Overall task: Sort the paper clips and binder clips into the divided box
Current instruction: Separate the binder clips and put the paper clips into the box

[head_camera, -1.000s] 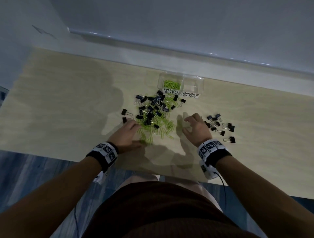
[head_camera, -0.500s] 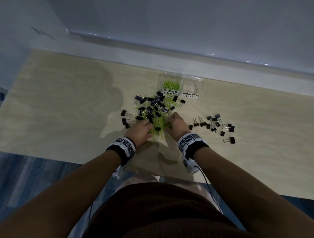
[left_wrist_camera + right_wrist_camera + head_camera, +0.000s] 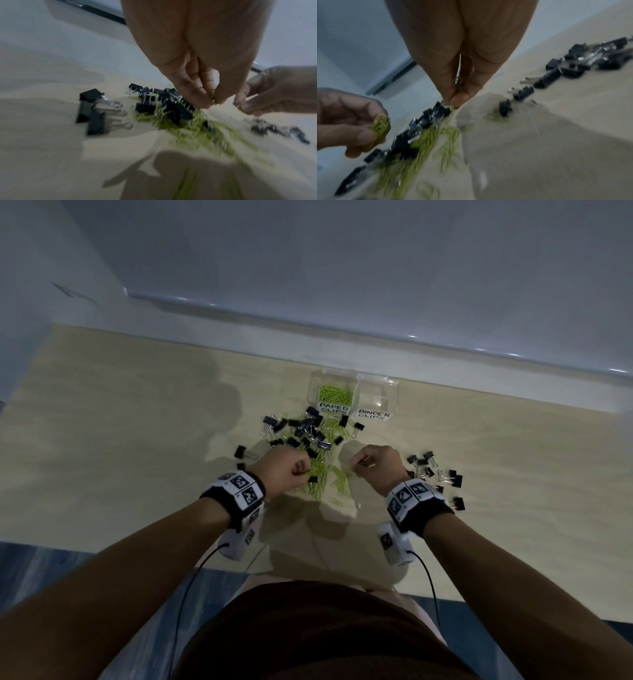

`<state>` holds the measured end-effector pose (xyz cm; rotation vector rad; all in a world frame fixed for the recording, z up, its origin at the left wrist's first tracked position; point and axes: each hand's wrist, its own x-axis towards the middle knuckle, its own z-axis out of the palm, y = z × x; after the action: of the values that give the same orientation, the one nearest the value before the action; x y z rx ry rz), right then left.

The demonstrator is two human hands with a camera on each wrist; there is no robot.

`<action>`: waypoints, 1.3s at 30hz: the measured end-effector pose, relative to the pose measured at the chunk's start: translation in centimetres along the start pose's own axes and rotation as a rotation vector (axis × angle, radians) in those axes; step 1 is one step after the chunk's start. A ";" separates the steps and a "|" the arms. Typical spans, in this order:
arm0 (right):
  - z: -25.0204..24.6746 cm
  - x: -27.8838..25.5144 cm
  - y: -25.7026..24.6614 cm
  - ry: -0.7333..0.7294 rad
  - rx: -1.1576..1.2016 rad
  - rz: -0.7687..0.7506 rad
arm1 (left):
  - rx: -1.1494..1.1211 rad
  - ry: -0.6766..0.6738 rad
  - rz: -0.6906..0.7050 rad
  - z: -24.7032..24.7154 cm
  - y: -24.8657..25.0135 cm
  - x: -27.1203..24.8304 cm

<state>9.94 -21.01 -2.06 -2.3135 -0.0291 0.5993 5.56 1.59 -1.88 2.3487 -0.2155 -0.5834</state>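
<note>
Right wrist view: both hands' fingers (image 3: pixel 458 97) pinch green paper clips (image 3: pixel 381 129) above the pile.

Matt pale wood-grain table (image 3: pixel 137 412), clear glossy plastic divided box (image 3: pixel 392 392) with paper labels, matt black binder clips (image 3: pixel 457 503) with shiny metal handles.

Mixed pile of clips (image 3: pixel 310 446) right in front of the divided box (image 3: pixel 354 392), blocking the straight way, small bunch of binder clips (image 3: pixel 433 474) at three o'clock, bare bench (image 3: pixel 137 419) at nine o'clock
</note>
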 end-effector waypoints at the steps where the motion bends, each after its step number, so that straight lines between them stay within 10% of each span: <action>1: -0.8 0.4 -0.5 0.019 0.039 0.005 | -0.060 0.045 -0.010 -0.8 0.6 0.7; 9: -4.5 8.5 -6.7 0.295 -0.009 -0.126 | -0.170 0.379 -0.132 -5.9 5.2 10.6; 14: -3.9 11.3 -7.4 0.196 -0.169 -0.079 | -0.042 0.347 -0.195 -6.6 5.4 14.0; 20: -3.1 7.7 -4.8 0.177 -0.280 -0.353 | 0.093 0.304 -0.012 -5.8 5.5 9.4; 27: 0.9 1.2 -2.1 -0.235 -0.429 -0.234 | 0.404 -0.160 -0.077 0.8 3.3 2.7; 39: 4.9 -1.5 -1.4 -0.245 -0.448 -0.346 | 0.240 0.203 -0.162 1.3 -0.2 -1.1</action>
<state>6.66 -17.07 -3.58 -2.5553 -0.7299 0.7471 4.02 1.32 -2.48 2.6559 -0.0011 -0.4094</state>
